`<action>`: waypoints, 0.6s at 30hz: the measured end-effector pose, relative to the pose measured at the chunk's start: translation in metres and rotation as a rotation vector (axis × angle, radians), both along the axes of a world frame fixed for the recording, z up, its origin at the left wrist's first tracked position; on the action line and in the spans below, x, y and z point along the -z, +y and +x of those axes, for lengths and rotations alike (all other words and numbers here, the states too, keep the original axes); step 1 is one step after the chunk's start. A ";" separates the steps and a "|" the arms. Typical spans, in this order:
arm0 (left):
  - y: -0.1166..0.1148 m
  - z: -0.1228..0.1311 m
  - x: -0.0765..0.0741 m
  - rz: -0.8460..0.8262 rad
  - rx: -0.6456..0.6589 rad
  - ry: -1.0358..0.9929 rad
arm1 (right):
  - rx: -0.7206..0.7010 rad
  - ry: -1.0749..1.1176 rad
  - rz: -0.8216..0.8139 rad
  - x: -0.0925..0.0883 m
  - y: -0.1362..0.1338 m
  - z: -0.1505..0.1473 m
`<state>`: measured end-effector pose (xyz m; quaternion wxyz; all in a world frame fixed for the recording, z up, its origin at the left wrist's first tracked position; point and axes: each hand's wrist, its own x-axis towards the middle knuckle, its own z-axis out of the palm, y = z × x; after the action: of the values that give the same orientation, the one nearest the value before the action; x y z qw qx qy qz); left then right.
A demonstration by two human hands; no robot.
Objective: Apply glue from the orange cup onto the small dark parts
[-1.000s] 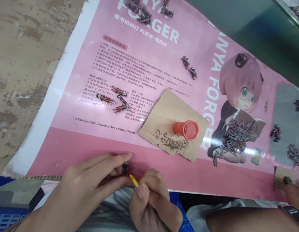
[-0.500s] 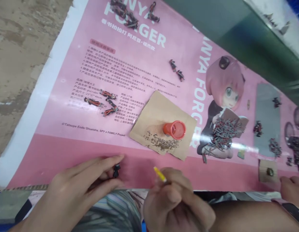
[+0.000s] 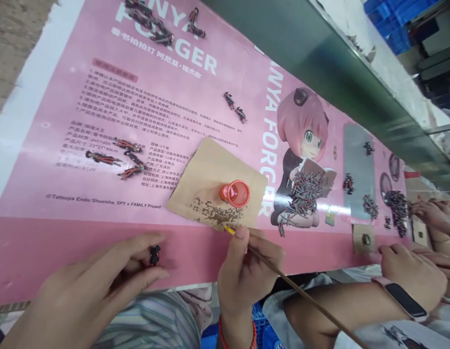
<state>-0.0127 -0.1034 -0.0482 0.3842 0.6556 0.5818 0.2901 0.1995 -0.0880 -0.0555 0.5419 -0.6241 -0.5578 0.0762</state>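
My left hand (image 3: 97, 286) pinches the black part (image 3: 154, 254) steady while my right hand (image 3: 247, 271) grips the stick (image 3: 301, 293) pen-like, tip at the tiny pieces (image 3: 214, 214).

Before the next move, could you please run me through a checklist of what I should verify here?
1. Grip of left hand on small black part: ok.
2. Grip of right hand on stick: ok.
3. The stick's yellow tip at the tiny metal pieces on the brown card: ok.
4. A piece already on the tip: cannot tell.
5. The red cap apart from the tip: ok.
6. The co-worker's hand away from the card: ok.
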 end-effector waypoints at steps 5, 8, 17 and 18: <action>0.001 0.001 -0.001 0.026 0.054 0.008 | -0.003 0.023 0.035 -0.008 -0.005 -0.002; 0.007 0.003 -0.004 0.035 0.063 -0.057 | -0.004 0.122 0.027 -0.016 -0.016 -0.018; 0.033 0.020 -0.031 0.257 0.023 0.049 | -0.247 0.113 -0.037 -0.014 -0.022 -0.045; 0.032 0.019 -0.031 0.250 0.036 0.050 | -0.257 0.103 -0.042 -0.015 -0.020 -0.044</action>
<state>0.0065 -0.0709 -0.0169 0.2899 0.7157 0.5387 0.3370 0.1557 -0.1085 -0.0408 0.5423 -0.5538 -0.6031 0.1885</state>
